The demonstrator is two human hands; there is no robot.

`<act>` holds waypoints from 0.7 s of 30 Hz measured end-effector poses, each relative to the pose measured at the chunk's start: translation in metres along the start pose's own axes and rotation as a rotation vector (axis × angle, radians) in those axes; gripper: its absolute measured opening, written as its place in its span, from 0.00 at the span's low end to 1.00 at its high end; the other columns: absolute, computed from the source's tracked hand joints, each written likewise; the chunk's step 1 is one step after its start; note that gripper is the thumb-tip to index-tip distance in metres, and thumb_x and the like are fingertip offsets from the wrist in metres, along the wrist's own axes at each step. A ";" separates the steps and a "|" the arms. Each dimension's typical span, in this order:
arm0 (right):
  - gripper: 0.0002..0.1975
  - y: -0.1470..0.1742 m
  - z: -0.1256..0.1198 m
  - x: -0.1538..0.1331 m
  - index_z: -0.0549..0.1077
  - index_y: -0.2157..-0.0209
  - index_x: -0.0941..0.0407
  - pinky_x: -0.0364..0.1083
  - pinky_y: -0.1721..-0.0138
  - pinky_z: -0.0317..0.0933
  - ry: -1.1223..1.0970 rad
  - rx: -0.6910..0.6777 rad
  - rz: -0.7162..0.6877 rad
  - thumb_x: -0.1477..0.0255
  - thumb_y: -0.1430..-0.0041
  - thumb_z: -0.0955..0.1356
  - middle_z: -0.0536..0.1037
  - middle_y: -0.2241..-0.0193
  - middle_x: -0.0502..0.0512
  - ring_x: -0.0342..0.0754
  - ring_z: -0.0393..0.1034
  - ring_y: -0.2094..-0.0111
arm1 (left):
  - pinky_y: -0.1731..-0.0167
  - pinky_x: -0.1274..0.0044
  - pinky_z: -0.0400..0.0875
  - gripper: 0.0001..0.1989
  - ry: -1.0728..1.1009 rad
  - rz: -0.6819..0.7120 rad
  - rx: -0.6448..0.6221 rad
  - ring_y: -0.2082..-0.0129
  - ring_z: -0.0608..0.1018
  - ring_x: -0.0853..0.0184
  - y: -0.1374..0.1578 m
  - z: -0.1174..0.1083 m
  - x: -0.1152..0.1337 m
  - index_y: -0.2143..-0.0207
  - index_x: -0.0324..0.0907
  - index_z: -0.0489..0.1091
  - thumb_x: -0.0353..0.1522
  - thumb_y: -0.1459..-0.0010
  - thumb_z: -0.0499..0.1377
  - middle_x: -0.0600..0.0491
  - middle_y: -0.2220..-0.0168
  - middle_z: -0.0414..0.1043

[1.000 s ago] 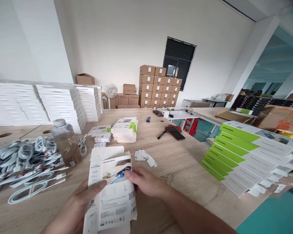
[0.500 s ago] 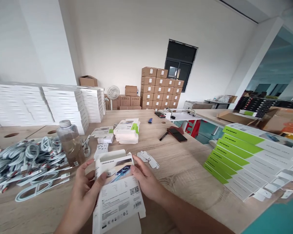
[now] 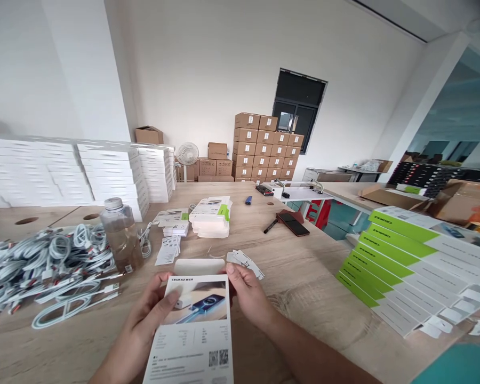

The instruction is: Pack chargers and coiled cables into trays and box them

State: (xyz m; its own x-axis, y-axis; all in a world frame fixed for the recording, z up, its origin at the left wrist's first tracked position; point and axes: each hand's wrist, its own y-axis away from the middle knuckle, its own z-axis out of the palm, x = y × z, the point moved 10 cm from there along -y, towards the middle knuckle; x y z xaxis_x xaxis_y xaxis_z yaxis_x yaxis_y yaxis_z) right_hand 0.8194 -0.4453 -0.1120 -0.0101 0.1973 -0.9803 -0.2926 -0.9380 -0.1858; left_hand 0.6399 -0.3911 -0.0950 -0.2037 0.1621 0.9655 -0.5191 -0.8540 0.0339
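Observation:
A white printed carton, with a phone picture and two QR codes on its face, is held low over the table's front. My left hand grips its left edge, thumb across the picture and fingers behind. At the upper right corner, my right hand pinches the edge near the raised end flap. The carton's lower end runs out of view. Just beyond it lie flat white card inserts and some printed leaflets. A stack of flat cartons sits farther back.
Coiled white cables and a water bottle occupy the left. Stacked green-and-white boxes stand on the right. A phone, a black marker and a blue object lie farther back. White boxes line the left rear.
The carton has come lower and closer, now straighter to me, its picture face showing larger. My right hand has shifted from the carton's side to its upper right corner.

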 end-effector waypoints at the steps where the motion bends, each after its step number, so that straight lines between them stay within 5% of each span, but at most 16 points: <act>1: 0.23 -0.001 -0.003 -0.001 0.75 0.59 0.53 0.42 0.78 0.58 -0.003 0.012 -0.005 0.50 0.38 0.62 0.69 0.80 0.47 0.43 0.62 0.80 | 0.75 0.80 0.71 0.20 0.010 -0.007 -0.019 0.72 0.77 0.66 0.001 0.003 -0.001 0.56 0.51 0.69 0.40 0.51 0.68 0.59 0.64 0.78; 4: 0.20 -0.004 -0.006 -0.004 0.75 0.52 0.51 0.43 0.70 0.62 0.019 -0.029 -0.019 0.55 0.42 0.68 0.75 0.72 0.49 0.44 0.68 0.73 | 0.73 0.78 0.71 0.17 0.028 -0.048 -0.121 0.72 0.77 0.66 0.005 0.015 -0.007 0.56 0.49 0.69 0.41 0.47 0.65 0.56 0.63 0.78; 8: 0.14 -0.005 -0.007 -0.012 0.80 0.59 0.53 0.47 0.60 0.64 0.130 -0.043 -0.091 0.62 0.45 0.72 0.78 0.62 0.54 0.49 0.72 0.61 | 0.70 0.76 0.71 0.19 0.045 -0.088 -0.188 0.69 0.78 0.64 0.005 0.020 -0.018 0.54 0.50 0.66 0.42 0.47 0.64 0.54 0.61 0.77; 16: 0.05 0.003 -0.007 -0.035 0.81 0.70 0.52 0.44 0.68 0.61 0.376 0.070 -0.354 0.75 0.48 0.71 0.71 0.68 0.52 0.44 0.67 0.68 | 0.70 0.74 0.70 0.20 -0.015 -0.063 -0.212 0.71 0.77 0.63 -0.003 0.017 -0.026 0.54 0.49 0.67 0.43 0.48 0.64 0.53 0.63 0.78; 21: 0.07 -0.005 -0.010 -0.014 0.80 0.68 0.55 0.44 0.69 0.62 0.284 -0.014 -0.166 0.67 0.47 0.73 0.77 0.71 0.52 0.45 0.69 0.70 | 0.70 0.74 0.70 0.18 0.009 -0.137 -0.288 0.69 0.78 0.59 0.002 0.029 -0.027 0.58 0.48 0.70 0.43 0.49 0.65 0.52 0.66 0.78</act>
State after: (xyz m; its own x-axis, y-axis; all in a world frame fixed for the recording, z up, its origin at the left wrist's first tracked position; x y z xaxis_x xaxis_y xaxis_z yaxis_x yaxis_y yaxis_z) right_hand 0.8305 -0.4466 -0.0984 0.3047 0.2622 -0.9156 -0.2551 -0.9038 -0.3436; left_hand 0.6688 -0.4118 -0.1135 -0.1222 0.2711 0.9548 -0.7558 -0.6489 0.0876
